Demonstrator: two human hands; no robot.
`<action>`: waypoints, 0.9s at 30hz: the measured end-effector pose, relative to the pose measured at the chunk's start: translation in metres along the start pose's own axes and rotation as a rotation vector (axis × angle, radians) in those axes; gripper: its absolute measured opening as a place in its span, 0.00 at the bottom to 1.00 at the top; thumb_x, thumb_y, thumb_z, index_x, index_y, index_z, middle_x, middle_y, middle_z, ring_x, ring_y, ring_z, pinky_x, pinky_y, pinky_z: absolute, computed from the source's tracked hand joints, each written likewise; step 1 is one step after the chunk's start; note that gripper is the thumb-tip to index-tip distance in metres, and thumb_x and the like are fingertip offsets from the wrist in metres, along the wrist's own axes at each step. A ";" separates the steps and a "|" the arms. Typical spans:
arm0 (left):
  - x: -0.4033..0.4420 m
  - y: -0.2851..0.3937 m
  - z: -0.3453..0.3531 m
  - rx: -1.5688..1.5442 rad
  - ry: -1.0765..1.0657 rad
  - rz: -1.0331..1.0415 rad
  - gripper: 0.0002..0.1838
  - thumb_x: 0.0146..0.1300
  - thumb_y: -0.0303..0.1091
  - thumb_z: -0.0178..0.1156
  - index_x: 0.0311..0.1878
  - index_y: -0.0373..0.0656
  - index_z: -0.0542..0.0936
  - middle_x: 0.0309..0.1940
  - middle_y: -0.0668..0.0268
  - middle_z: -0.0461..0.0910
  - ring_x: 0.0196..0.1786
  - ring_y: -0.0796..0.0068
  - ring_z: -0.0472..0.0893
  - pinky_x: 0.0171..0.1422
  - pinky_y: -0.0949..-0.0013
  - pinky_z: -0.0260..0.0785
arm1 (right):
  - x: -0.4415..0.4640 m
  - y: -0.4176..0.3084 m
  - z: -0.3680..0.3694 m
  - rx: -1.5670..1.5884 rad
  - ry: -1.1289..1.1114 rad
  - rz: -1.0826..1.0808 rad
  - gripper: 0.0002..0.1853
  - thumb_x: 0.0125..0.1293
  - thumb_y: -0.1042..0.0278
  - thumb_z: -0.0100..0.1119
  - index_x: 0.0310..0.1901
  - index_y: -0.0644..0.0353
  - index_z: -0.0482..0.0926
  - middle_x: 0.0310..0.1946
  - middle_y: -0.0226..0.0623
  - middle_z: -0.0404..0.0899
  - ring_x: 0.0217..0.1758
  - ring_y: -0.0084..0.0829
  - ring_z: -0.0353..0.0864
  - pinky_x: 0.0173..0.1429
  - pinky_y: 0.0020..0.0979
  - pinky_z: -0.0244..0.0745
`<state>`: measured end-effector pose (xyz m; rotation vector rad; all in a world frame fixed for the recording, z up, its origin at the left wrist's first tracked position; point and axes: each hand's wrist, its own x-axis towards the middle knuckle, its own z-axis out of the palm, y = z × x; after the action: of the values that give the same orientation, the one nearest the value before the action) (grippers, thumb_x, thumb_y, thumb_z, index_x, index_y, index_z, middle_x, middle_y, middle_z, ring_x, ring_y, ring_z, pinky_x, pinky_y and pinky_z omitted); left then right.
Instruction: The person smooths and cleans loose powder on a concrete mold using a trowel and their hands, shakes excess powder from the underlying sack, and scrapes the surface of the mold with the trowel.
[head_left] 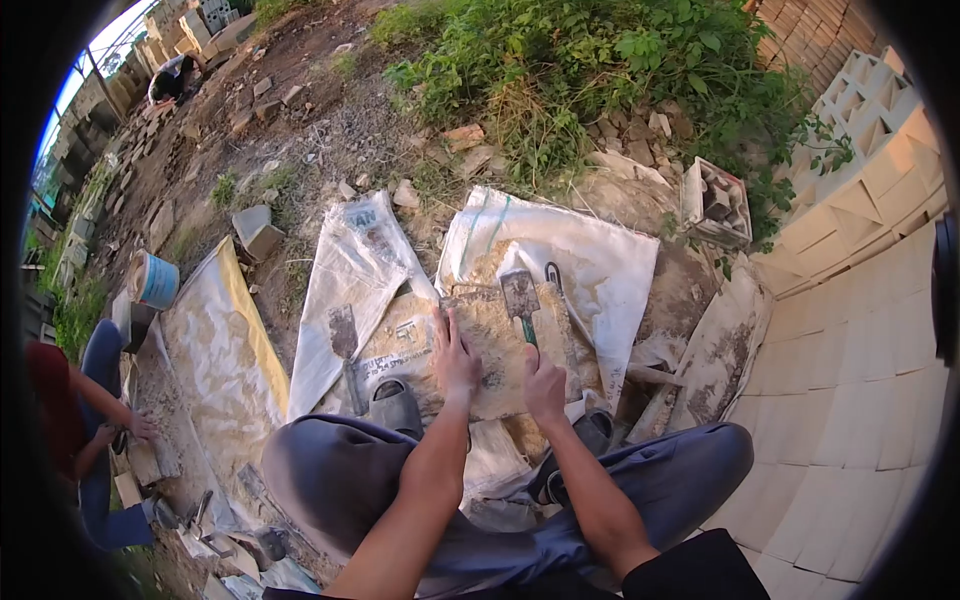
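Note:
My right hand (545,387) is wrapped round the green handle of a trowel (520,297), whose flat, dirt-covered blade points away from me. With its fingers stretched out, my left hand (456,358) rests at a sand-covered slab (505,385) between my feet. The trowel blade is over the slab's far part. Left of the slab, a second flat-bladed tool (343,335) lies on a white sack (350,260). A dark looped handle (553,273) shows beyond the slab's far right; the rest of that tool is hard to make out.
Another white sack (610,265) is spread beyond the slab. Stacked pale blocks (850,330) form a wall at the right. A co-worker's hand (142,427) is at the left, near a bucket (155,280). Several hand tools (205,520) lie lower left. Green plants (600,70) grow at the back.

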<state>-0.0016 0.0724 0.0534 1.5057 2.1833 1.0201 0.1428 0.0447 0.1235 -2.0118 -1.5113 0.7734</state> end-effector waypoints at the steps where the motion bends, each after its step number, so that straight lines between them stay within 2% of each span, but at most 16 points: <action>1: -0.003 0.003 -0.006 0.005 -0.045 -0.020 0.31 0.67 0.33 0.45 0.74 0.53 0.55 0.76 0.61 0.47 0.71 0.54 0.61 0.68 0.57 0.60 | -0.005 0.014 0.012 -0.082 -0.009 0.024 0.35 0.71 0.42 0.40 0.30 0.71 0.81 0.26 0.66 0.77 0.36 0.62 0.79 0.41 0.54 0.72; 3: 0.002 0.011 -0.008 -0.002 -0.053 -0.025 0.31 0.67 0.33 0.45 0.74 0.57 0.55 0.76 0.62 0.47 0.70 0.53 0.62 0.68 0.57 0.61 | -0.004 0.027 0.019 -0.163 0.010 0.025 0.35 0.71 0.42 0.40 0.30 0.72 0.81 0.25 0.66 0.77 0.35 0.62 0.79 0.41 0.54 0.72; 5: 0.002 0.013 -0.010 -0.054 -0.097 -0.057 0.31 0.68 0.33 0.45 0.74 0.55 0.55 0.76 0.61 0.47 0.70 0.52 0.62 0.67 0.57 0.61 | -0.006 0.026 0.023 -0.188 -0.039 0.055 0.31 0.73 0.48 0.42 0.26 0.72 0.78 0.23 0.65 0.75 0.32 0.62 0.77 0.37 0.55 0.69; 7: -0.002 0.004 -0.009 -0.090 -0.156 -0.094 0.30 0.68 0.34 0.45 0.74 0.54 0.56 0.76 0.60 0.48 0.70 0.51 0.62 0.67 0.57 0.61 | -0.005 0.008 0.020 -0.094 -0.036 0.035 0.32 0.72 0.47 0.42 0.26 0.72 0.78 0.23 0.66 0.74 0.33 0.63 0.77 0.38 0.55 0.69; 9: 0.001 -0.007 0.005 -0.278 0.071 -0.066 0.26 0.71 0.37 0.43 0.72 0.49 0.58 0.71 0.54 0.58 0.67 0.48 0.66 0.65 0.55 0.63 | -0.003 -0.009 0.013 0.002 -0.024 0.019 0.33 0.72 0.46 0.42 0.26 0.73 0.78 0.23 0.67 0.74 0.34 0.63 0.77 0.39 0.55 0.70; 10: 0.005 -0.011 0.009 -0.275 0.072 -0.064 0.26 0.71 0.37 0.43 0.72 0.49 0.58 0.71 0.54 0.58 0.67 0.48 0.66 0.65 0.55 0.63 | -0.004 -0.016 0.011 0.017 -0.019 -0.013 0.33 0.72 0.45 0.43 0.26 0.74 0.78 0.23 0.67 0.74 0.34 0.63 0.77 0.39 0.55 0.70; 12: 0.002 -0.019 0.011 -0.401 0.076 -0.302 0.25 0.73 0.42 0.39 0.69 0.43 0.60 0.64 0.49 0.67 0.63 0.46 0.69 0.64 0.54 0.62 | -0.015 -0.008 0.021 0.036 -0.027 -0.026 0.34 0.71 0.45 0.43 0.26 0.74 0.78 0.23 0.67 0.74 0.34 0.63 0.77 0.40 0.55 0.70; 13: 0.004 -0.019 0.008 -0.402 0.077 -0.295 0.25 0.73 0.42 0.39 0.69 0.43 0.60 0.64 0.49 0.67 0.63 0.46 0.69 0.64 0.54 0.62 | -0.016 0.009 0.033 -0.061 -0.057 0.016 0.33 0.72 0.46 0.43 0.26 0.74 0.78 0.22 0.67 0.74 0.33 0.63 0.77 0.38 0.55 0.69; 15: 0.009 -0.017 0.000 -0.285 -0.168 -0.438 0.26 0.74 0.47 0.35 0.64 0.39 0.65 0.55 0.44 0.74 0.57 0.42 0.72 0.60 0.52 0.63 | -0.012 0.014 0.036 -0.159 -0.076 0.050 0.32 0.72 0.48 0.44 0.26 0.74 0.77 0.21 0.66 0.73 0.32 0.63 0.76 0.36 0.55 0.68; 16: 0.011 -0.013 0.000 -0.285 -0.165 -0.428 0.26 0.74 0.47 0.35 0.64 0.39 0.65 0.55 0.44 0.74 0.57 0.42 0.72 0.60 0.52 0.63 | -0.010 0.010 0.036 -0.120 -0.070 0.023 0.31 0.72 0.48 0.44 0.26 0.74 0.77 0.21 0.65 0.73 0.32 0.63 0.76 0.36 0.55 0.68; 18: 0.005 -0.011 0.000 -0.343 -0.038 -0.402 0.26 0.74 0.49 0.33 0.57 0.37 0.69 0.49 0.40 0.75 0.53 0.38 0.72 0.56 0.51 0.63 | -0.016 0.001 0.034 -0.077 -0.071 0.011 0.31 0.72 0.47 0.44 0.25 0.73 0.77 0.21 0.64 0.74 0.31 0.63 0.76 0.35 0.55 0.68; 21: 0.008 -0.024 0.014 -0.368 0.021 -0.375 0.26 0.75 0.49 0.33 0.58 0.37 0.70 0.49 0.38 0.74 0.54 0.37 0.72 0.56 0.51 0.63 | -0.011 -0.020 0.027 0.125 -0.037 -0.078 0.34 0.71 0.44 0.44 0.27 0.74 0.78 0.22 0.66 0.74 0.32 0.63 0.78 0.37 0.54 0.70; 22: 0.006 -0.026 0.010 -0.359 0.014 -0.378 0.26 0.75 0.49 0.33 0.58 0.37 0.70 0.49 0.38 0.74 0.54 0.37 0.72 0.56 0.51 0.63 | -0.011 -0.015 0.034 0.100 -0.039 -0.090 0.34 0.71 0.43 0.44 0.26 0.74 0.79 0.22 0.66 0.74 0.32 0.63 0.78 0.37 0.53 0.70; 24: 0.009 -0.020 0.001 -0.375 -0.147 -0.431 0.28 0.75 0.49 0.33 0.66 0.37 0.64 0.57 0.41 0.72 0.61 0.41 0.70 0.63 0.54 0.61 | -0.014 -0.002 0.044 0.079 -0.021 -0.086 0.35 0.70 0.43 0.44 0.26 0.74 0.79 0.22 0.66 0.74 0.32 0.63 0.78 0.36 0.53 0.70; 25: 0.009 -0.023 0.009 -0.382 -0.155 -0.415 0.28 0.75 0.49 0.33 0.66 0.37 0.64 0.57 0.41 0.72 0.61 0.41 0.70 0.63 0.54 0.61 | -0.018 0.005 0.049 -0.037 -0.082 -0.012 0.33 0.71 0.45 0.45 0.25 0.72 0.78 0.22 0.64 0.74 0.31 0.62 0.77 0.35 0.52 0.69; 27: 0.008 -0.030 0.019 -0.432 0.082 -0.290 0.27 0.74 0.51 0.34 0.54 0.36 0.71 0.45 0.41 0.77 0.50 0.39 0.74 0.54 0.51 0.63 | -0.016 0.004 0.049 -0.148 -0.135 0.062 0.31 0.71 0.47 0.46 0.24 0.71 0.78 0.21 0.62 0.74 0.31 0.62 0.76 0.34 0.52 0.69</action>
<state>-0.0141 0.0812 0.0204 0.9428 1.9850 1.3558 0.1078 0.0309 0.0884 -2.1616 -1.6314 0.8602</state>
